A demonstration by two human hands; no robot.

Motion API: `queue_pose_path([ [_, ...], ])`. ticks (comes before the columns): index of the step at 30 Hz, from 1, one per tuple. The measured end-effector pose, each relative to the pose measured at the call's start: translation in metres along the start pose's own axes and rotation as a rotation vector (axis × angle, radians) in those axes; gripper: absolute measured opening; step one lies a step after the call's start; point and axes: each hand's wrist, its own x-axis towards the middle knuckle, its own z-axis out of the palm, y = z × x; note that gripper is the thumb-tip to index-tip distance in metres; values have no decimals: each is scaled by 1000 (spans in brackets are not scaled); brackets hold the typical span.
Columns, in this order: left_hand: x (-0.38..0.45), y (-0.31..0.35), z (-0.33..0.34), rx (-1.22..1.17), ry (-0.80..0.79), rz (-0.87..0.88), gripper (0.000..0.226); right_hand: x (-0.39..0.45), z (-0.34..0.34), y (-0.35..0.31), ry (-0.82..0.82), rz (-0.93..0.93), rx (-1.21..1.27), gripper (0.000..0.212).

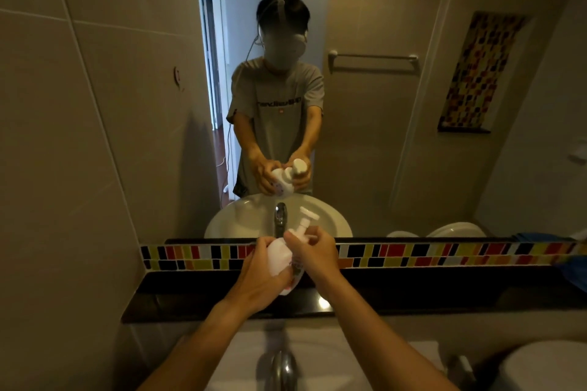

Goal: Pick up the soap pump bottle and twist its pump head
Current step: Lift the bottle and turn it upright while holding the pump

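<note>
Up off the counter, the white soap pump bottle (279, 255) is tilted in mid-air in front of the mirror (381, 105), above the black shelf (190, 298). Left hand (259, 273) wraps its body; right hand (309, 252) pinches the neck below the pump head (308, 214). Chrome tap (283, 370) and white basin (333, 359) sit below, coloured tile strip (444, 254) behind.

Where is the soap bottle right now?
The soap pump bottle is held up in both hands at the centre of the head view, above the dark ledge: left hand around its body, right hand at the pump head.
</note>
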Motion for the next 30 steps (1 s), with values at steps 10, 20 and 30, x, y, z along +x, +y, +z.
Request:
queue_pose_path([
  [10,4,8,-16,-217,-9,-85,43,2,-10,-20,-140,80,84,21],
  [20,-1,23,-15,-36,-6,-37,52,6,9,-21,-5,41,-29,30],
  [30,1,35,-15,17,10,-53,59,10,1,-24,59,66,-108,21],
])
